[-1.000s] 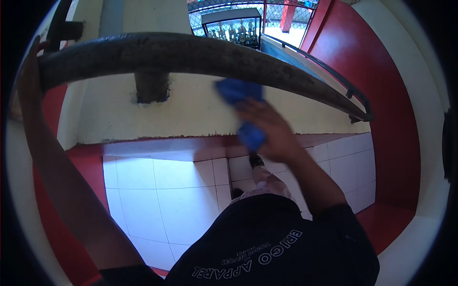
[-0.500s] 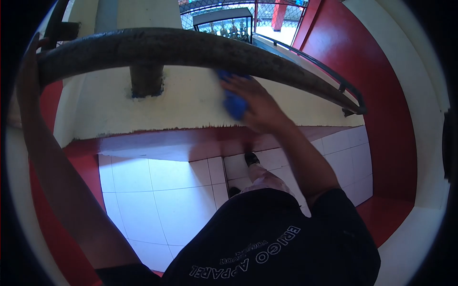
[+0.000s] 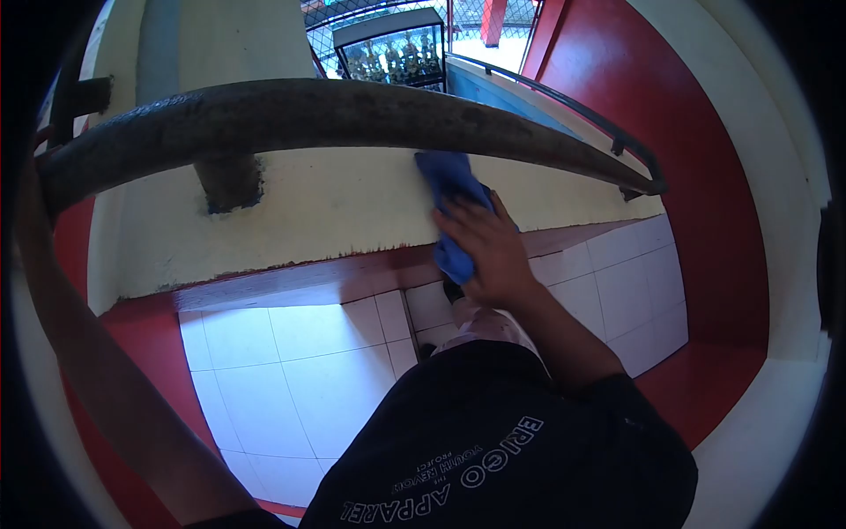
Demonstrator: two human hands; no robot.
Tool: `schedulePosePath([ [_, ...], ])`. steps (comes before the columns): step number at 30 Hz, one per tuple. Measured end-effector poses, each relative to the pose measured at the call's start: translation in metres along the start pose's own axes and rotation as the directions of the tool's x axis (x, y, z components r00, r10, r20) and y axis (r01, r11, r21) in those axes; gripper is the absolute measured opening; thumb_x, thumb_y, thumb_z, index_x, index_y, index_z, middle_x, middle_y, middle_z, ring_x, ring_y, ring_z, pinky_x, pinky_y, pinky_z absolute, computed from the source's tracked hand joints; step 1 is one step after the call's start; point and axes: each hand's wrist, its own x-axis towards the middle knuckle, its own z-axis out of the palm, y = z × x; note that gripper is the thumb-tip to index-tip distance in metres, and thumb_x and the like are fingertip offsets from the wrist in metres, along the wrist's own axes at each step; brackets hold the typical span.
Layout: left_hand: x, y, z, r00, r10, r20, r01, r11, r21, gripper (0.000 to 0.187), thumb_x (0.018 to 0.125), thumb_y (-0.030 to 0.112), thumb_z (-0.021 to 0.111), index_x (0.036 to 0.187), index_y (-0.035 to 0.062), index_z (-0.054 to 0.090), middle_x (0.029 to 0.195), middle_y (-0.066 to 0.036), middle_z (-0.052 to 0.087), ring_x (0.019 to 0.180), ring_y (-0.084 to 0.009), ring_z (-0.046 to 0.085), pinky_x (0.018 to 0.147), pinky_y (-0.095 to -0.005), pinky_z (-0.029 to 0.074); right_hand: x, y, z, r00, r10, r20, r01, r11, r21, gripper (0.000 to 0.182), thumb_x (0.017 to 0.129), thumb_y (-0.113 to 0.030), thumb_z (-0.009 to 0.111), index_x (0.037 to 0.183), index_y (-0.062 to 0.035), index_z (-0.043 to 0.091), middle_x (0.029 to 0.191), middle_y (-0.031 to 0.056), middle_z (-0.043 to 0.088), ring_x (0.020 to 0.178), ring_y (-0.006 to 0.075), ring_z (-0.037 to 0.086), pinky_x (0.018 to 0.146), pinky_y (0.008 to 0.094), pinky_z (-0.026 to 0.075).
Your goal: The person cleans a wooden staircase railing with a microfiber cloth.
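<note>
A blue cloth (image 3: 449,176) lies bunched under my right hand (image 3: 487,238), on the cream wall ledge (image 3: 344,198) below the dark metal handrail (image 3: 352,115). My right hand's fingers bend over the cloth near the ledge's front edge, and part of the cloth hangs past that edge. At the far left my left hand (image 3: 33,176) is at the handrail's end, dim and partly cut off by the dark border of the view. Some of its fingers show by the rail.
A glass case with trophies (image 3: 397,55) stands behind the rail, near a wire fence. The rail's post (image 3: 231,181) meets the ledge at left. A red wall (image 3: 670,115) rises at right. White floor tiles (image 3: 326,379) lie below.
My right hand and the blue cloth have moved toward me and slightly right, from beneath the rail to the ledge's front edge. The view has shifted a little.
</note>
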Motion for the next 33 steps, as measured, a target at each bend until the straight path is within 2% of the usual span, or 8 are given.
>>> schedulePosePath([
  [5, -0.061, 0.064, 0.025, 0.991, 0.073, -0.111, -0.054, 0.985, 0.167, 0.057, 0.102, 0.047, 0.04, 0.114, -0.0022, 0.067, 0.111, -0.025, 0.067, 0.105, -0.0356, 0.066, 0.093, -0.0458, 0.053, -0.106, 0.151, -0.008, 0.935, 0.333, -0.122, -0.329, 0.943, 0.054, 0.047, 0.082, -0.006, 0.054, 0.129, -0.0043, 0.062, 0.127, 0.0236, 0.063, 0.121, 0.0371, 0.059, 0.108, 0.0448, 0.042],
  [7, -0.082, 0.09, 0.034, 0.984, 0.101, -0.149, -0.065, 0.971, 0.228, 0.059, 0.101, 0.046, 0.04, 0.111, -0.0044, 0.069, 0.111, -0.027, 0.067, 0.107, -0.0386, 0.065, 0.095, -0.0482, 0.053, -0.154, 0.197, -0.037, 0.542, 0.84, 0.022, -0.839, 0.539, 0.074, 0.044, 0.083, -0.014, 0.056, 0.126, -0.0117, 0.065, 0.134, 0.0158, 0.062, 0.128, 0.0334, 0.055, 0.111, 0.0526, 0.037],
  [14, -0.094, 0.111, 0.044, 0.989, -0.019, -0.145, 0.047, 0.981, 0.188, 0.06, 0.102, 0.044, 0.038, 0.108, -0.0057, 0.07, 0.11, -0.029, 0.067, 0.106, -0.0399, 0.066, 0.094, -0.0483, 0.054, -0.14, 0.125, -0.134, 0.581, 0.763, -0.282, -0.679, 0.263, -0.685, 0.03, 0.086, -0.023, 0.06, 0.105, -0.0064, 0.075, 0.138, 0.0089, 0.057, 0.134, 0.0298, 0.05, 0.114, 0.0613, 0.03],
  [16, -0.097, 0.116, 0.048, 0.982, -0.046, -0.183, 0.074, 0.985, 0.153, 0.06, 0.103, 0.044, 0.038, 0.107, -0.0055, 0.071, 0.109, -0.029, 0.067, 0.105, -0.0397, 0.066, 0.093, -0.0472, 0.055, -0.154, 0.151, -0.135, 0.371, 0.847, -0.381, -0.878, 0.454, 0.153, 0.031, 0.093, -0.026, 0.057, 0.106, -0.003, 0.073, 0.132, 0.0117, 0.061, 0.124, 0.0285, 0.057, 0.108, 0.051, 0.04],
  [18, -0.103, 0.12, 0.05, 0.981, 0.002, -0.193, 0.036, 0.98, 0.194, 0.06, 0.103, 0.044, 0.038, 0.107, -0.0048, 0.071, 0.109, -0.028, 0.067, 0.104, -0.0395, 0.066, 0.092, -0.0472, 0.055, -0.138, 0.151, -0.133, 0.124, 0.911, -0.392, -0.37, 0.409, 0.834, 0.039, 0.104, -0.031, 0.051, 0.117, 0.0015, 0.067, 0.123, 0.0159, 0.065, 0.109, 0.0254, 0.065, 0.096, 0.0362, 0.051],
  [21, -0.097, 0.113, 0.044, 0.984, 0.052, -0.171, -0.008, 0.968, 0.249, 0.059, 0.103, 0.046, 0.038, 0.107, -0.0029, 0.072, 0.11, -0.027, 0.067, 0.104, -0.0392, 0.067, 0.091, -0.0479, 0.055, -0.096, 0.107, -0.135, -0.01, 0.939, -0.344, 0.076, 0.344, 0.936, 0.055, 0.105, -0.04, 0.049, 0.14, 0.0023, 0.048, 0.133, 0.0164, 0.06, 0.119, 0.0313, 0.062, 0.105, 0.0399, 0.047],
  [29, -0.015, 0.022, 0.009, 0.995, -0.097, -0.003, 0.097, 0.993, -0.069, 0.047, 0.103, 0.046, 0.046, 0.127, 0.0098, 0.065, 0.11, -0.017, 0.07, 0.092, -0.0212, 0.068, 0.081, -0.0332, 0.056, -0.044, 0.052, -0.013, 0.653, 0.756, 0.046, -0.753, 0.642, 0.144, 0.031, 0.099, -0.031, 0.064, 0.109, -0.0015, 0.066, 0.106, 0.0109, 0.069, 0.095, 0.0206, 0.062, 0.091, 0.0358, 0.047],
  [33, -0.024, 0.025, 0.013, 0.987, 0.156, -0.04, -0.156, 0.988, 0.008, 0.045, 0.101, 0.045, 0.052, 0.126, 0.0102, 0.067, 0.098, -0.015, 0.073, 0.084, -0.018, 0.069, 0.073, -0.0297, 0.056, 0.035, -0.025, 0.031, 0.982, 0.188, -0.027, -0.184, 0.975, 0.126, 0.032, 0.092, -0.024, 0.061, 0.114, -0.0003, 0.063, 0.126, 0.0249, 0.059, 0.124, 0.0443, 0.05, 0.107, 0.0535, 0.035],
])
